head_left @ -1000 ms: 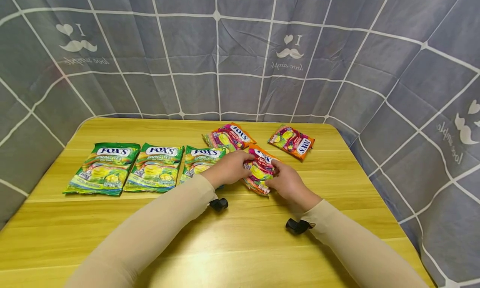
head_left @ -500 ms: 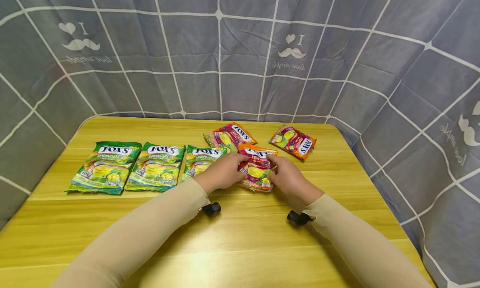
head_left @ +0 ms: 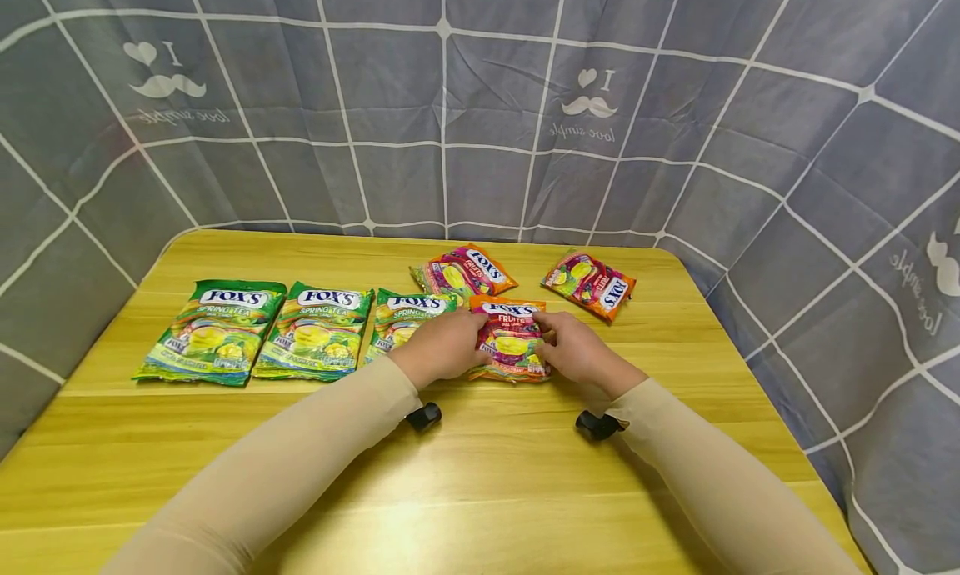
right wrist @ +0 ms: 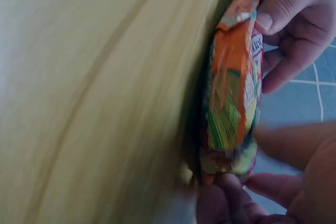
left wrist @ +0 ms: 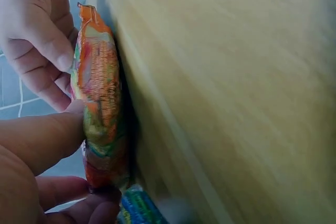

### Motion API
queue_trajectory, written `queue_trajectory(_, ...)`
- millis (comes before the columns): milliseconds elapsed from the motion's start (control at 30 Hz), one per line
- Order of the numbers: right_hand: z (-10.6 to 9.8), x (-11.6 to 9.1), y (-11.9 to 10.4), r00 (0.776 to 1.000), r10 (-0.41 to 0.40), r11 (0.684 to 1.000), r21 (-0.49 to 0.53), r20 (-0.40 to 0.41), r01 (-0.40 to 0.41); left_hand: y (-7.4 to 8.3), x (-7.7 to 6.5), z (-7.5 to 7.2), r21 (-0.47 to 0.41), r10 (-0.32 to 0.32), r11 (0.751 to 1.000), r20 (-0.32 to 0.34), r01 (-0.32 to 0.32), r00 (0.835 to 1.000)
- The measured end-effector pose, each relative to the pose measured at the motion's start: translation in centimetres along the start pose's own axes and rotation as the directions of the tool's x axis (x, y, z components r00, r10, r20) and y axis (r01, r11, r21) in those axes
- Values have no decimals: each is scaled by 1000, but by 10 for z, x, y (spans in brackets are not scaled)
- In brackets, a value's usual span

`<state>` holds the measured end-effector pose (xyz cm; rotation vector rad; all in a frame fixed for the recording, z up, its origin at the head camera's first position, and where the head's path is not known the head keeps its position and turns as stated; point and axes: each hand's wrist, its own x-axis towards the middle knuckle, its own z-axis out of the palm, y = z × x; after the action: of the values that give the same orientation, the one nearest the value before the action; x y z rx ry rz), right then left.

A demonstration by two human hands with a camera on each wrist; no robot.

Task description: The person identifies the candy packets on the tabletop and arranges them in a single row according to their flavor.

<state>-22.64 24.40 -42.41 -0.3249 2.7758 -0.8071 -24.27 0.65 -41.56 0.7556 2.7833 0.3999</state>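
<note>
A red and orange bag of Fox's Fruits candy [head_left: 512,342] lies face up in front of me, its lettering upright toward me. My left hand [head_left: 444,346] grips its left edge, and my right hand [head_left: 583,352] holds the right edge. Seen from the left wrist, the bag [left wrist: 102,98] looks plump and sits close over the wood, with thumb above and fingers curled at its end. The right wrist view has the bag [right wrist: 228,98] between both hands too. Just left of it is a green Spring Tea bag [head_left: 401,321], partly hidden by my left hand.
Two more green bags, one in the middle [head_left: 315,333] and one far left [head_left: 213,333], continue the row. Behind lie two red Fruits bags, one tilted [head_left: 465,273] and one turned at the right [head_left: 590,283]. A grey checked curtain [head_left: 487,125] surrounds the wooden table [head_left: 487,492].
Between both hands, the red candy bag has turned from slanted to straight and shifted slightly left, beside the green row. Both hands keep hold of it. The other bags stay put.
</note>
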Motion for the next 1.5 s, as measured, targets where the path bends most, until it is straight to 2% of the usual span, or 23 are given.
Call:
queue_trajectory(167, 1, -1, 5, 999, -32, 999, -24, 35, 33, 2, 0, 0, 32, -18, 999, 21, 17, 1000)
queue_trajectory(700, 4, 2, 4, 998, 21, 994, -113, 51, -16, 5, 2, -1, 69, -34, 997, 49, 31, 998)
queue_trajectory(1133, 4, 4, 5, 996, 40, 990, -140, 83, -28, 3, 4, 1, 55, -14, 998, 58, 11, 998)
queue_trajectory(1500, 3, 5, 6, 995, 45, 988, -149, 92, -31, 5, 4, 1, 57, -33, 998, 57, 29, 998)
